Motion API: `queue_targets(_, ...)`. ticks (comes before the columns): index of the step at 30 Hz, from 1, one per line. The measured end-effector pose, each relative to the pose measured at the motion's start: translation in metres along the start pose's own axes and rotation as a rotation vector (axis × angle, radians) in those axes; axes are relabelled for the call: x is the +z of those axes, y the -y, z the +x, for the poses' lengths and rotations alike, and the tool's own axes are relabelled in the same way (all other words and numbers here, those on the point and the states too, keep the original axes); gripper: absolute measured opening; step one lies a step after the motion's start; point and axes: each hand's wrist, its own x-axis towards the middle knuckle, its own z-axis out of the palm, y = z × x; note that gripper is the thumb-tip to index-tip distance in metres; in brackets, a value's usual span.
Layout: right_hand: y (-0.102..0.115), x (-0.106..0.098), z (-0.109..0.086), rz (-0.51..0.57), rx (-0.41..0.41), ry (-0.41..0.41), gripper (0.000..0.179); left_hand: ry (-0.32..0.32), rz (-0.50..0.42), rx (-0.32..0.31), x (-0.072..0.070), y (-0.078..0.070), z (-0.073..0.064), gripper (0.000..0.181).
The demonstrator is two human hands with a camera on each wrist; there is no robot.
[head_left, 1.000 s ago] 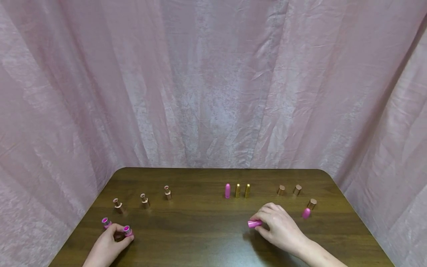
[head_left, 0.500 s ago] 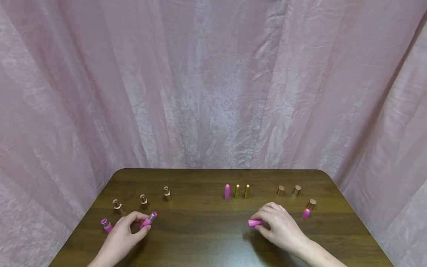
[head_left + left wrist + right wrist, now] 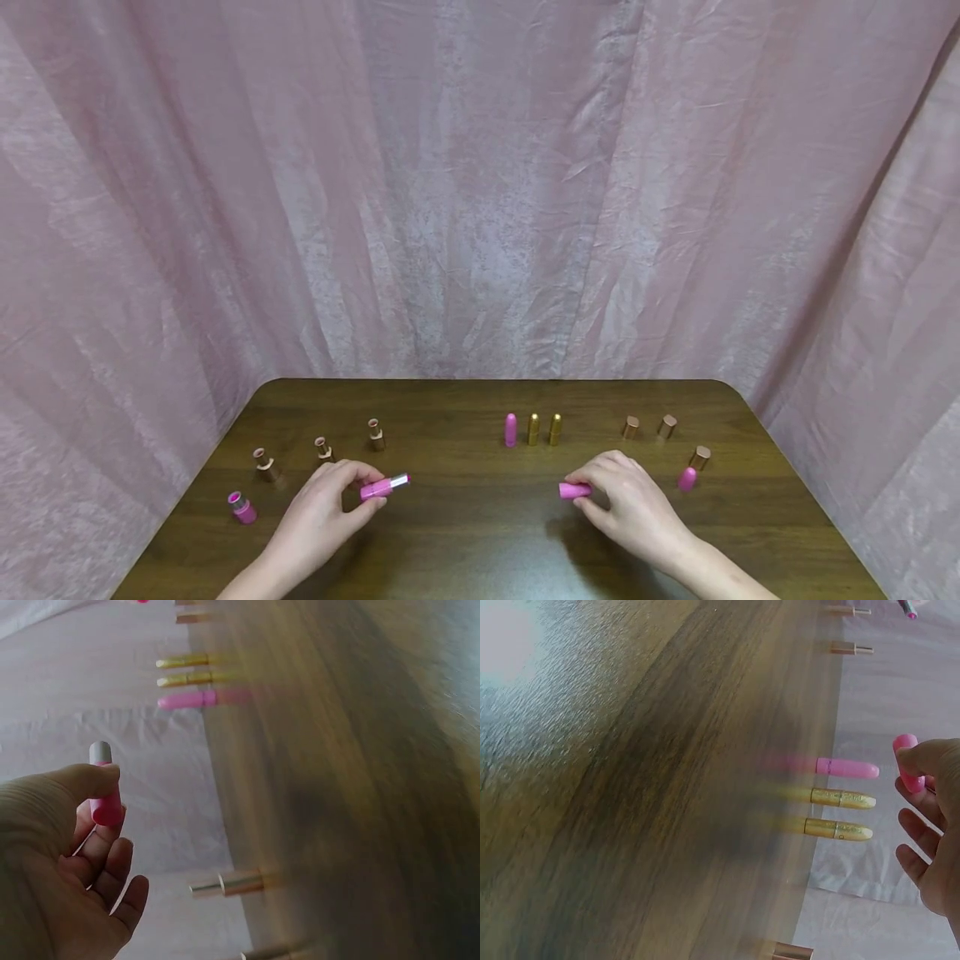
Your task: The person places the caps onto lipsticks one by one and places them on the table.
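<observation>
My left hand (image 3: 321, 510) pinches an uncapped pink lipstick (image 3: 377, 489) between thumb and fingers. It lies nearly level above the table, its silver collar pointing right. The left wrist view shows the pink base (image 3: 106, 808) below the thumb, the other fingers loosely bent. Across from it, my right hand (image 3: 637, 510) pinches a pink lipstick cap (image 3: 573, 491), whose wide end faces left toward the lipstick. In the right wrist view the thumb crosses the cap (image 3: 910, 781). A broad gap separates the two pieces. Another uncapped pink lipstick (image 3: 242, 507) stands at the left.
Rose-gold uncapped lipsticks (image 3: 266, 465) stand at the back left. One pink (image 3: 511, 430) and two gold closed lipsticks (image 3: 533, 429) stand back centre. Rose-gold caps (image 3: 667, 427) and a pink cap (image 3: 687, 479) are at the right. A pink curtain (image 3: 480, 208) hangs behind the table.
My left hand has lifted the pink lipstick from beside the other one, carried it right and tipped it from upright to nearly level. The right hand with the cap has barely moved.
</observation>
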Motion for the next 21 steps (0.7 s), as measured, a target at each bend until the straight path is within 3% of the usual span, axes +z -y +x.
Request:
queue_targets(16,0.013,0.003,0.015,0.081,-0.021,-0.059,0.036,0.009,-0.013,0.211,0.027,-0.039,0.031,0.03)
queue_targets(21,0.019,0.004,0.021,0.109,-0.018,-0.068,0.036,0.013,-0.033,0.223,0.035,-0.05,0.037,0.029)
